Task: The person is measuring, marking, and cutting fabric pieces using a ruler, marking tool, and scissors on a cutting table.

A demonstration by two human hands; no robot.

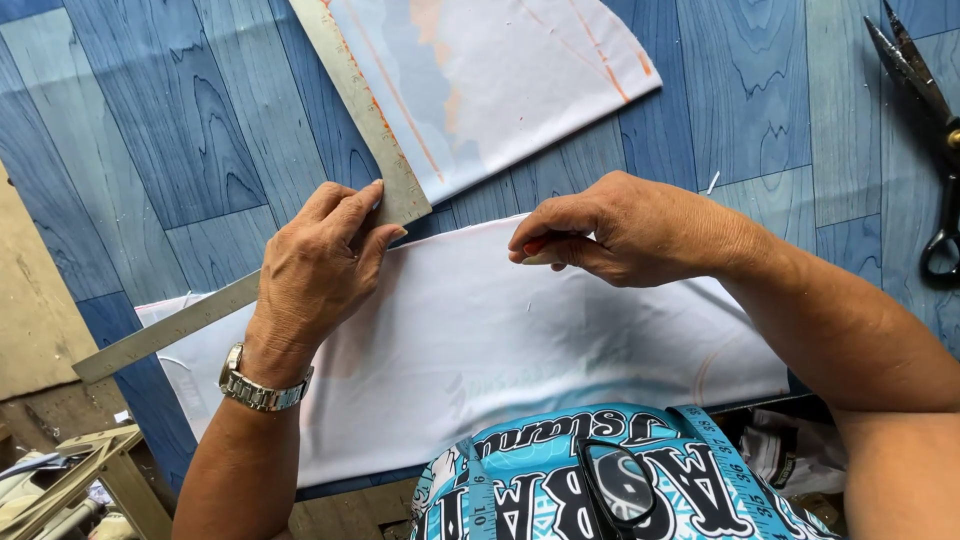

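On the white fabric panel (480, 340), the left hand (320, 270) presses its fingers flat on the corner of a metal L-square (370, 130), seemingly to steady it. Just right of that corner, the right hand (620, 235) pinches an orange marking chalk (537, 243) — tip at the fabric's upper edge. Beyond the square lies another cut piece (500, 70); scissors (930, 130) rest far right on the blue wood-grain table (150, 130).

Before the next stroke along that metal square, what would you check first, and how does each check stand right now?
1. Left hand pressing the metal square: ok.
2. Square's corner lying at the white fabric edge: ok.
3. Right hand pinching a small orange marker on the fabric: ok.
4. Marker tip sharp: cannot tell.
5. Fabric flat where marked: ok.
6. Scissors clear of both hands: ok.
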